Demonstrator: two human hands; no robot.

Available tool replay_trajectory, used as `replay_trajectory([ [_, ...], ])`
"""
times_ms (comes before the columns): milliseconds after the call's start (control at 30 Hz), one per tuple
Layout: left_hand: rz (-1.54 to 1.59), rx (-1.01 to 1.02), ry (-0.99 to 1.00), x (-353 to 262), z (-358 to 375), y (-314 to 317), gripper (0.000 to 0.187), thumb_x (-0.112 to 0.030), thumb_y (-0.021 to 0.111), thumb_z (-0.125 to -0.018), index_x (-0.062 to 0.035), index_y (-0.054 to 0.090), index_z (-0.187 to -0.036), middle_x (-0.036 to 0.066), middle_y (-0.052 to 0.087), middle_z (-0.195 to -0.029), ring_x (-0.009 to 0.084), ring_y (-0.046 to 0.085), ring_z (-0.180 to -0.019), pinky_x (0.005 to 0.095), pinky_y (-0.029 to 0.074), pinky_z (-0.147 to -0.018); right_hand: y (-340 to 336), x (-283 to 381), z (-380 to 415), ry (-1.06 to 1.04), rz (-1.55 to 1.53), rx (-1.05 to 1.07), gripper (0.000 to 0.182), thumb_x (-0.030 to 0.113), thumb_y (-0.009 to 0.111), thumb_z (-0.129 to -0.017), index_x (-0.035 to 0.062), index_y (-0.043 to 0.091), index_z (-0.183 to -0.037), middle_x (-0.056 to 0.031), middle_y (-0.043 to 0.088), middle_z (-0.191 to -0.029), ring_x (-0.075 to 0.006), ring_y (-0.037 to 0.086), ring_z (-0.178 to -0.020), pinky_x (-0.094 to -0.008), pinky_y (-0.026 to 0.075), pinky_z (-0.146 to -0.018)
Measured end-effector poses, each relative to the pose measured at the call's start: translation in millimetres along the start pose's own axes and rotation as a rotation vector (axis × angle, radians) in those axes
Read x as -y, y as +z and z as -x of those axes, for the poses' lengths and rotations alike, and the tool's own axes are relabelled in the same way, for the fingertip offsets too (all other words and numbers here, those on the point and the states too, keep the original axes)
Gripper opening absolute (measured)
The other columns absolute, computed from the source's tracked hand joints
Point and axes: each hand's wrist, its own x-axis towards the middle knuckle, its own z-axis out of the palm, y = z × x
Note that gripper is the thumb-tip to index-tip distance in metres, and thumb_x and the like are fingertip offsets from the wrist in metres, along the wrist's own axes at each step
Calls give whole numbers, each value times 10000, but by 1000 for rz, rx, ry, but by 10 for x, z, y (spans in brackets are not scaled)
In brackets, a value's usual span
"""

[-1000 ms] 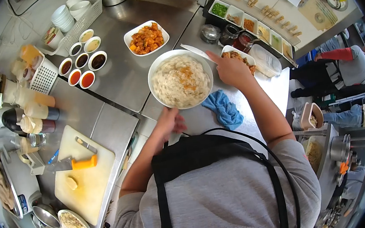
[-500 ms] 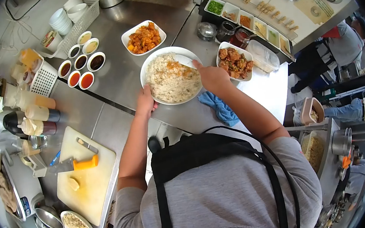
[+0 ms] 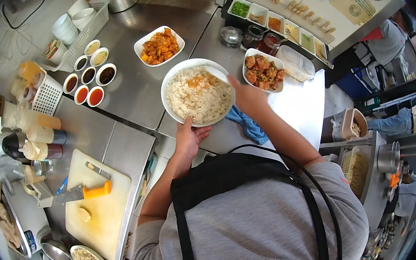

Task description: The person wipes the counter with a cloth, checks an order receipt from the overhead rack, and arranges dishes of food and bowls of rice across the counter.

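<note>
A large white bowl [image 3: 166, 103] full of rice [image 3: 195, 100] stands in front of me on the steel counter. Orange-brown bits lie on the rice near the far rim. My left hand [image 3: 188, 139] grips the bowl's near rim, thumb on the edge and fingers under it. In my right hand [image 3: 249, 96] is a white rice paddle [image 3: 216, 72], its blade against the rice at the bowl's right side; the fist hides the handle. Behind the bowl is a dish of orange glazed chunks [image 3: 159, 47]; to its right sits a dish of browned pieces [image 3: 264, 72].
Sauce cups [image 3: 88, 76] stand at the left. A cutting board [image 3: 97, 214] with an orange-handled tool [image 3: 98, 190] lies lower left. A blue cloth [image 3: 249, 125] is right of the bowl. Topping containers [image 3: 274, 24] line the back right. Other people [image 3: 385, 45] are at far right.
My left hand has moved along the rim from the bowl's left side to its near side. The paddle has shifted slightly right and tilted more steeply. The view has shifted slightly.
</note>
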Motion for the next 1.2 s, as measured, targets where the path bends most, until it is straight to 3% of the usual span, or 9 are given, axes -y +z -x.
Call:
replay_trajectory([
  [67,56,-44,32,111,21,133,414,-334,265,-869,-16,282,-1133,178,519,-925,267,558,-768,333,463,-582,138,-3,3,-12,-14,-3,526,112,333,-773,133,190,-1279,-191,571,-859,-312,574,-758,-402,443,-675],
  [167,162,239,-174,281,-13,157,508,-432,233,-854,-14,297,-1135,181,514,-930,281,541,-787,364,449,-627,115,8,43,-36,-68,-62,519,132,337,-772,114,200,-1272,-203,571,-830,-327,567,-752,-408,434,-677],
  [267,7,236,-393,142,118,188,620,-539,198,-819,-9,391,-1078,180,516,-906,274,538,-721,374,441,-618,-33,-21,78,-10,-81,-36,501,131,315,-784,106,200,-1271,-199,568,-862,-321,567,-783,-403,435,-703],
  [367,-405,-80,-279,-108,89,-24,619,-557,192,-812,-19,474,-933,124,542,-776,208,528,-546,310,427,-469,83,-31,56,-13,-46,6,490,133,304,-789,87,201,-1265,-200,567,-867,-320,564,-797,-403,434,-705],
  [467,-482,-130,86,-375,-202,-375,498,-488,237,-834,-32,432,-793,25,453,-507,97,376,-335,217,290,-298,-1,-39,69,-3,-39,23,486,132,301,-791,69,200,-1261,-200,565,-879,-321,562,-806,-404,433,-707],
  [533,-519,-51,181,-504,-229,-380,372,-386,279,-850,-37,406,-846,31,455,-511,95,379,-342,218,299,-305,-44,-66,80,-12,-68,21,488,130,304,-788,60,201,-1259,-200,566,-883,-322,562,-806,-407,432,-707],
  [733,-509,-180,144,-245,20,-139,270,-269,293,-841,-29,414,-869,56,469,-507,111,398,-332,224,317,-291,16,-48,124,-47,-77,10,484,117,308,-778,52,222,-1250,-205,565,-882,-329,562,-797,-413,429,-703],
  [967,-35,89,-104,171,145,113,291,-247,282,-848,-17,400,-981,133,524,-754,213,550,-642,310,464,-564,115,-45,149,-65,-83,-8,489,114,308,-773,52,223,-1250,-222,559,-876,-338,561,-788,-414,423,-713],
  [1200,32,131,-69,265,130,199,308,-222,233,-876,6,363,-1037,145,505,-871,225,539,-778,337,454,-672,91,-24,389,-117,-107,5,559,91,354,-738,76,185,-1270,-222,563,-855,-344,562,-762,-416,427,-693],
])
